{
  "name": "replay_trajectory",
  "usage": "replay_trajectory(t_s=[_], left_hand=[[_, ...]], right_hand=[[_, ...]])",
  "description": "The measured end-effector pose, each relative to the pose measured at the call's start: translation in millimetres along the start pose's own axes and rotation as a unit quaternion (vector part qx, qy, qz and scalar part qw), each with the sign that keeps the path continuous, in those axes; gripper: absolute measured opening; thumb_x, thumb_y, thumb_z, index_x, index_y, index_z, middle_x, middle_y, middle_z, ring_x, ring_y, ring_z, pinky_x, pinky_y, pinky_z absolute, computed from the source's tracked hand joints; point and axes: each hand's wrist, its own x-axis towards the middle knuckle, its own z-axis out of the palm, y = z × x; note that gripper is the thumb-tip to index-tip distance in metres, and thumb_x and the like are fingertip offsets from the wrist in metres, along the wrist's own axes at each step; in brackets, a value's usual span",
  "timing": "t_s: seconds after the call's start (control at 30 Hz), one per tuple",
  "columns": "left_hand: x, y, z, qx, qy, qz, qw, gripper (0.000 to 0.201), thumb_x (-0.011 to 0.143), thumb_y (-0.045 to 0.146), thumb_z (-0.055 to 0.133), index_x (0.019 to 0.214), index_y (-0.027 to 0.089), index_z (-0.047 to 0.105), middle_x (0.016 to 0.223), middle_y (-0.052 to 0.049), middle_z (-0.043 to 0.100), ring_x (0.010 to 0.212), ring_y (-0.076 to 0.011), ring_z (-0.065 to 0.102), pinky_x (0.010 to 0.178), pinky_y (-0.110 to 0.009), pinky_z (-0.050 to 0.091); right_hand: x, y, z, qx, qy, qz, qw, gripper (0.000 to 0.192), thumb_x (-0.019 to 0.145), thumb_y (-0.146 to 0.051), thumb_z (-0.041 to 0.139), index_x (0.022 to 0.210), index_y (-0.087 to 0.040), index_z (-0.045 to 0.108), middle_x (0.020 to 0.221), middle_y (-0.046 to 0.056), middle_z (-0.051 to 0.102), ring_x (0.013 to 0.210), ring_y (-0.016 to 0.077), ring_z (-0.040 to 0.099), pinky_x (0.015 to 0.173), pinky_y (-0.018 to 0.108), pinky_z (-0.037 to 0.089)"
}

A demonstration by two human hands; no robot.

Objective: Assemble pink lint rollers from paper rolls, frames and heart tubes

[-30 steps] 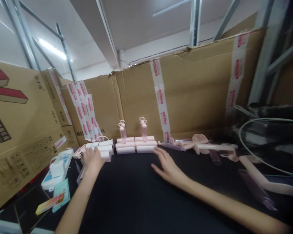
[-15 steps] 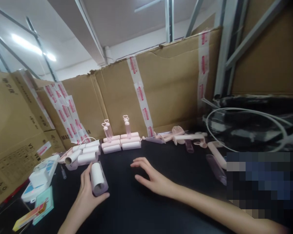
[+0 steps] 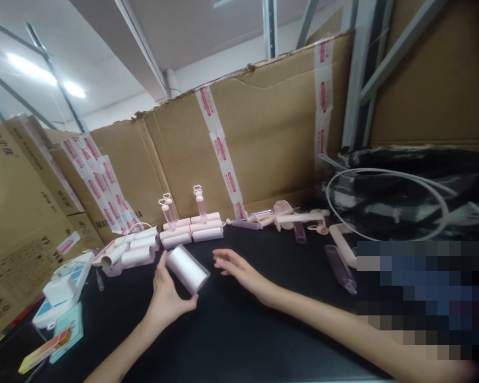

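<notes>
Black table [image 3: 239, 330] — pink rollers [image 3: 191, 231], seemingly.

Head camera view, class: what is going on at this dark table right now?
A person works at a black table walled in by cardboard boxes. The left hand holds a white roll in a clear wrapper, tilted above the table. The right hand is open, fingers spread, just right of the roll and not touching it. Behind, more white rolls lie in a pile, next to stacked pink rolls with two heart-topped tubes. Loose pink handles lie further right.
</notes>
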Motion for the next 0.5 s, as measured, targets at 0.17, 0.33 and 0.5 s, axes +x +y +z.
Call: replay_trajectory(t_s=[0.17,0.33,0.5], left_hand=[[42,56,0.2,0.133,-0.029,0.281,0.95,0.093,0.061,0.009,0.057,0.141,0.012,0.009,0.141,-0.019,0.032,0.132,-0.0307,0.029,0.107,-0.044,0.028],[72,91,4.6,0.267,-0.019,0.354,0.896,0.082,0.072,0.004,0.046,0.144,0.02,0.009,0.145,-0.012,0.031,0.131,-0.0263,0.031,0.11,-0.046,0.019],[70,89,10.4,0.279,0.021,0.336,0.9,0.081,0.075,0.001,0.043,0.144,0.03,0.011,0.146,-0.006,0.031,0.131,-0.0256,0.031,0.109,-0.048,0.022]], right_hand=[[9,-13,-16,0.192,-0.031,0.076,0.978,0.05,0.083,-0.057,0.044,0.124,-0.029,0.04,0.124,0.007,0.053,0.109,0.0196,0.056,0.092,0.037,0.044],[17,-14,-30,0.182,0.011,0.02,0.983,0.047,0.083,-0.059,0.044,0.119,-0.029,0.045,0.119,0.006,0.058,0.107,0.0197,0.056,0.091,0.038,0.043],[14,-16,-29,0.203,0.034,0.045,0.977,0.046,0.084,-0.062,0.038,0.118,-0.031,0.047,0.117,0.006,0.059,0.103,0.0213,0.058,0.084,0.042,0.047]])
